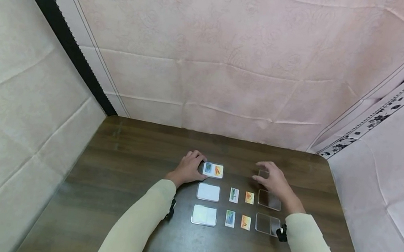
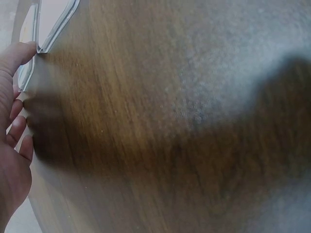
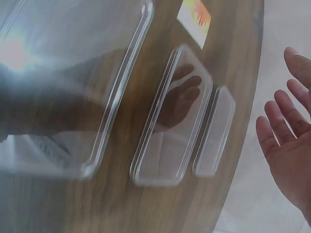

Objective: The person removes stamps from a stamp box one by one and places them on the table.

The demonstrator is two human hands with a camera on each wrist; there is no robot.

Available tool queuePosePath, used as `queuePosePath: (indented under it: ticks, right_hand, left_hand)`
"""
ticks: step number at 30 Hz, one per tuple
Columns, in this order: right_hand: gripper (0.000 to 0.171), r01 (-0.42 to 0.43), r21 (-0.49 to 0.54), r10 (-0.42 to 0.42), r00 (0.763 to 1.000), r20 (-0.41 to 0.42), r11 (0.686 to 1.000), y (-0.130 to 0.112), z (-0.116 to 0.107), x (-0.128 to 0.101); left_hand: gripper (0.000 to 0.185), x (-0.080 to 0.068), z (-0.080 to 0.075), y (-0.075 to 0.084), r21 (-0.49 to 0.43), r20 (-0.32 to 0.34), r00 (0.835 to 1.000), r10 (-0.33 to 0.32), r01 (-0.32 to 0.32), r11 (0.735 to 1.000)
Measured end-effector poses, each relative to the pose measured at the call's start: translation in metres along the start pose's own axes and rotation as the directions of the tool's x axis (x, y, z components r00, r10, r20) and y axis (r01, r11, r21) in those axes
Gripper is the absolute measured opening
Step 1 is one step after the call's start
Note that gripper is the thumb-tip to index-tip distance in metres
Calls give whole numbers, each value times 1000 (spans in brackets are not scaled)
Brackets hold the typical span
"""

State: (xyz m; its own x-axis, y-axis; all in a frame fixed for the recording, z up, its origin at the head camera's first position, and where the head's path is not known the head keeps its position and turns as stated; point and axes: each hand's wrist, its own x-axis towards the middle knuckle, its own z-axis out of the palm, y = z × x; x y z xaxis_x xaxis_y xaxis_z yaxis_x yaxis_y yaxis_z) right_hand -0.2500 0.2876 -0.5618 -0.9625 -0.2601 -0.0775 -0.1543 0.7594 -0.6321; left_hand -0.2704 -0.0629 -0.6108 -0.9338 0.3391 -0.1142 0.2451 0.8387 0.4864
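Observation:
My left hand grips the left end of the farthest white flat case, thumb at its near corner and index finger at its far corner. On this case lie a blue stamp and an orange stamp, side by side. In the left wrist view, the thumb meets the case's edge. Over the farthest clear lid, partly hiding it, is my right hand. It holds nothing, and its fingers are spread and relaxed in the right wrist view.
Two more white cases lie nearer. Right of them are two bluish-green stamps, two orange stamps and two clear lids. Pale cloth hangs around the wooden table.

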Motion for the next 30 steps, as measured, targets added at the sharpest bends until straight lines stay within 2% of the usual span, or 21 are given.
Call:
queuePosePath:
  ticks: [7, 13, 20, 30]
  right_hand:
    - [52, -4, 30, 4, 1000, 11, 1000, -19, 14, 8]
    - [49, 33, 67, -36, 998, 47, 997, -32, 34, 16]
    - [41, 43, 41, -46, 996, 75, 998, -47, 57, 30]
    - [35, 23, 56, -29, 993, 112, 998, -51, 76, 43]
  left_hand:
    - [64, 1, 1, 1, -16, -13, 1000, -3, 3, 1000]
    - [65, 0, 0, 1, -24, -13, 1000, 2, -3, 1000]
    - [65, -1, 0, 1, -16, -10, 1000, 3, -3, 1000]
    - [64, -2, -1, 3, -27, -14, 1000, 4, -4, 1000]
